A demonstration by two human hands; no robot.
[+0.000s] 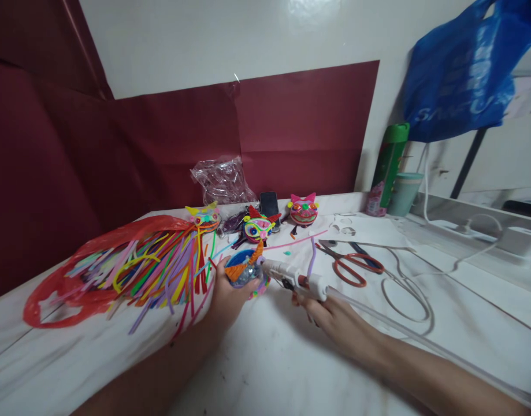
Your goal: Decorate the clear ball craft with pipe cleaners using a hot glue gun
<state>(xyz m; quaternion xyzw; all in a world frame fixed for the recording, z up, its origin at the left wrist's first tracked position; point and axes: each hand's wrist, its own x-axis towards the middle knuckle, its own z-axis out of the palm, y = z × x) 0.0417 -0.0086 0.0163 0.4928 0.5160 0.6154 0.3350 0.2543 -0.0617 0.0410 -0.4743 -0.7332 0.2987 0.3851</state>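
Note:
My left hand (230, 297) is closed around a small blue craft head (243, 274) with orange pipe-cleaner ears (258, 252) and coloured trim along its lower right side. In my right hand (319, 309) is a white hot glue gun (293, 274), its nozzle pointing left and touching or nearly touching the craft head. A long clear glue stick (378, 318) sticks out of the gun's back end. Behind these sit finished-looking animal heads: a multicoloured one with red ears (257, 228), a pink one (304, 211) and a yellow-eared one (205, 217).
Many coloured pipe cleaners (155, 274) spill from a red plastic bag (100, 240) on the left. Orange-handled scissors (352, 268) lie on the right near a white cable (425, 306). A green spray can (389, 167) and a pale green cup (406, 193) stand at the back right.

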